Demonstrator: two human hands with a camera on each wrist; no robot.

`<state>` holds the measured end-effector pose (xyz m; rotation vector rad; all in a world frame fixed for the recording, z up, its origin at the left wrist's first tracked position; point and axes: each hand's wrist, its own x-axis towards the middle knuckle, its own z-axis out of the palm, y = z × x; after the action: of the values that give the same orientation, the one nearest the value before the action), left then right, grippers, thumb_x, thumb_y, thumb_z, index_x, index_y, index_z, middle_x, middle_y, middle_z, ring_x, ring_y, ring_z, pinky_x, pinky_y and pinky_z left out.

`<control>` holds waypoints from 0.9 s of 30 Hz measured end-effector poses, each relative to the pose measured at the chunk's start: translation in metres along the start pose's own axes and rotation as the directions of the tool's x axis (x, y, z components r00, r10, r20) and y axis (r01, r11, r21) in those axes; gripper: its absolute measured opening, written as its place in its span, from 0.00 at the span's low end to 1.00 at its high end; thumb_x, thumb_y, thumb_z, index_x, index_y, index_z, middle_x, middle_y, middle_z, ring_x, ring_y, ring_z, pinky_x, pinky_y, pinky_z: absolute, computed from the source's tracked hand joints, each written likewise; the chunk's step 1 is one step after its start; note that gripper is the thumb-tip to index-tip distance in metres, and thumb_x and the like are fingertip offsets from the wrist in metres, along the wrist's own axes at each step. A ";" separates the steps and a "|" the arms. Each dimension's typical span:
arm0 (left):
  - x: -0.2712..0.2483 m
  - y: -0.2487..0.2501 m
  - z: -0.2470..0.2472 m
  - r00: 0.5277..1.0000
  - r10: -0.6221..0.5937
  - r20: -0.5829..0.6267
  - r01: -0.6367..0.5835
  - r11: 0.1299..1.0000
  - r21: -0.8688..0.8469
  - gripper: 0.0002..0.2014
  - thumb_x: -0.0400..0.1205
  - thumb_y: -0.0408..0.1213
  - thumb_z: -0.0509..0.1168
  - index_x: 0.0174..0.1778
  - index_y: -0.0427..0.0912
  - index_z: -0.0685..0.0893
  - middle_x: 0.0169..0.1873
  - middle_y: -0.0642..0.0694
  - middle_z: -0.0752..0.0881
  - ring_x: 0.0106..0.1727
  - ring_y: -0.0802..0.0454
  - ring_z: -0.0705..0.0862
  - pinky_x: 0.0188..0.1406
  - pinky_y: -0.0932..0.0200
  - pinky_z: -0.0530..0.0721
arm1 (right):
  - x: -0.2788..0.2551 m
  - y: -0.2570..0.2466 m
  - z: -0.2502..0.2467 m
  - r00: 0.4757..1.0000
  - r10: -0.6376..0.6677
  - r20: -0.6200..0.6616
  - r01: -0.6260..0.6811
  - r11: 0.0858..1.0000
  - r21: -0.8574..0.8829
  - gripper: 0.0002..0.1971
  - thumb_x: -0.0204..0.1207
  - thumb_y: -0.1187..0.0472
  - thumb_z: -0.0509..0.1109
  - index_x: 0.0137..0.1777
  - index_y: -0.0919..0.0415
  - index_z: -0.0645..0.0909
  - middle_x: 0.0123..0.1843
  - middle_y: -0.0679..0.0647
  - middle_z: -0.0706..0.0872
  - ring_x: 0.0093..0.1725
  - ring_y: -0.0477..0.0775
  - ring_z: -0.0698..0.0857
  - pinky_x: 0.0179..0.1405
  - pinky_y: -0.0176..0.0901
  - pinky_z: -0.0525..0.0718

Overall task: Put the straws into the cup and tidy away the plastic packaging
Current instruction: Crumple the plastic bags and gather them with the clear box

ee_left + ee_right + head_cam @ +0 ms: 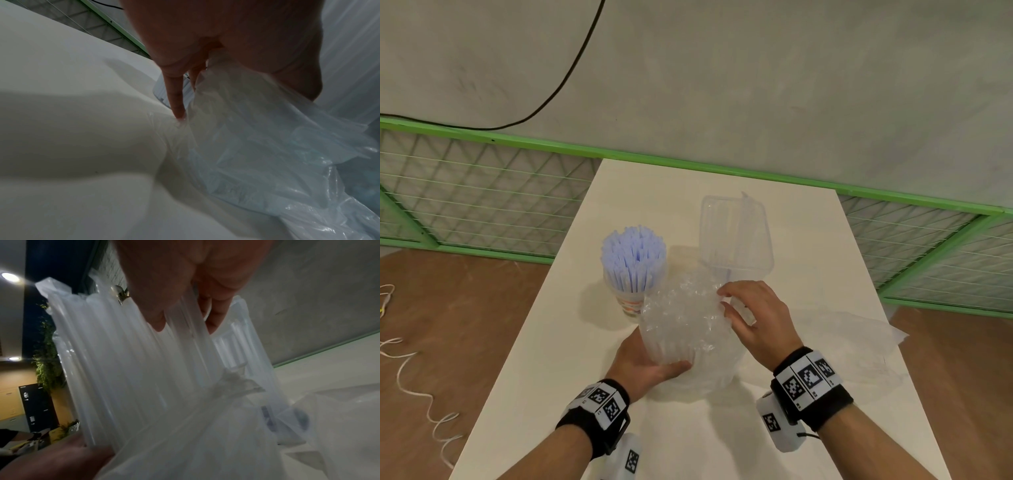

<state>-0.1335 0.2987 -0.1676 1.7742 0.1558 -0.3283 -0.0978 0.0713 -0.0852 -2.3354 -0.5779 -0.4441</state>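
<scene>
Pale blue straws (634,250) stand upright in a printed cup (631,303) left of the table's middle. Just in front of it, both hands hold up a crumpled sheet of clear air-column plastic packaging (685,322). My left hand (650,363) grips its near lower edge, thumb on top and fingers hidden behind it. My right hand (753,318) pinches the upper right part with curled fingers. The left wrist view shows the packaging (257,138) trailing onto the table beside a finger (176,91). Its ribbed tubes (123,361) fill the right wrist view under the fingers (156,313).
A clear plastic box (736,236) stands behind the packaging. A flat clear plastic bag (852,342) lies at the right side of the white table (551,359). A green mesh fence (482,192) runs behind, and a white cord (414,377) lies on the floor at left.
</scene>
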 end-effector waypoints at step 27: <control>0.003 -0.002 0.000 1.000 0.027 -0.002 -0.027 1.000 0.007 0.41 0.54 0.56 0.88 0.64 0.56 0.83 0.55 0.61 0.90 0.59 0.63 0.88 0.66 0.48 0.84 | 0.019 -0.012 -0.019 0.979 0.114 -0.167 -0.114 0.993 0.007 0.10 0.78 0.62 0.75 0.58 0.59 0.87 0.45 0.43 0.89 0.47 0.35 0.84 0.50 0.15 0.76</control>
<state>-0.1313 0.2989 -0.1705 1.7819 0.1316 -0.3078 -0.0906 0.0713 -0.0566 -2.2921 -0.3615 -0.5808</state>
